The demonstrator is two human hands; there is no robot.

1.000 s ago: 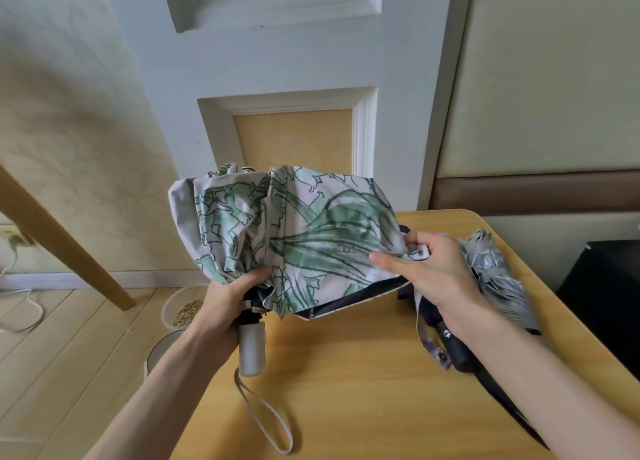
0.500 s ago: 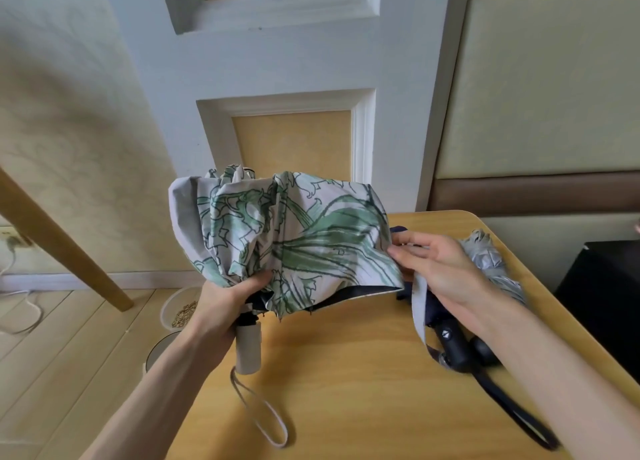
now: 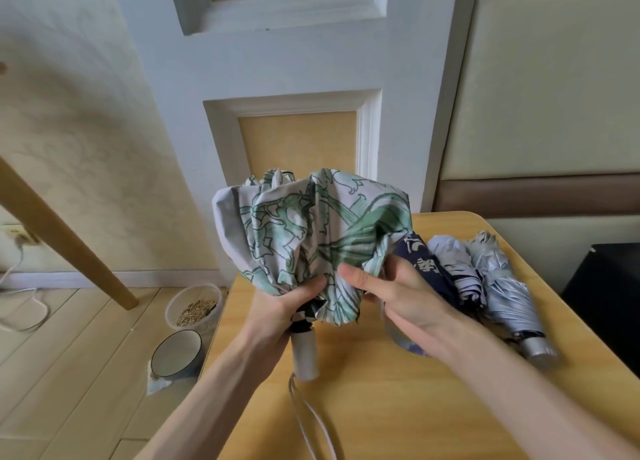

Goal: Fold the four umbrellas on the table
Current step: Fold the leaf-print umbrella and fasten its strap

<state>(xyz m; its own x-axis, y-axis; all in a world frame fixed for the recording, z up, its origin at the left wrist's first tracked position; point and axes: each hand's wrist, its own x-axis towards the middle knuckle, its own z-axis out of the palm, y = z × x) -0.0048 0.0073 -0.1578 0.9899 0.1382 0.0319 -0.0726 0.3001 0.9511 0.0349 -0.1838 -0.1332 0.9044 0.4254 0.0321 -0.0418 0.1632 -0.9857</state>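
Yellow wood table [image 3: 363,407] in front of a white panelled door [image 3: 294,61]. Green-print umbrella [image 3: 311,237] is held up over the table, canopy collapsed but loose & bunched. Its handle [image 3: 304,355] points down w/ the wrist strap [image 3: 311,425] dangling below.

L hand [image 3: 284,310] is clamped round the umbrella's neck just above the handle, thumb on the fabric. R hand [image 3: 398,296] has its fingers curled into a gathered fold at the canopy's right edge, thumb laid across the cloth.

Right of the green-print umbrella, lying on the table, is a navy patterned umbrella [image 3: 433,272], then a silver umbrella [image 3: 509,293]. Pale fabric sits btwn them; can't tell if it's a separate one.

Left of & below the green-print umbrella, on the floor, are a plastic tub [image 3: 195,307] w/ grain and a bowl [image 3: 176,354].
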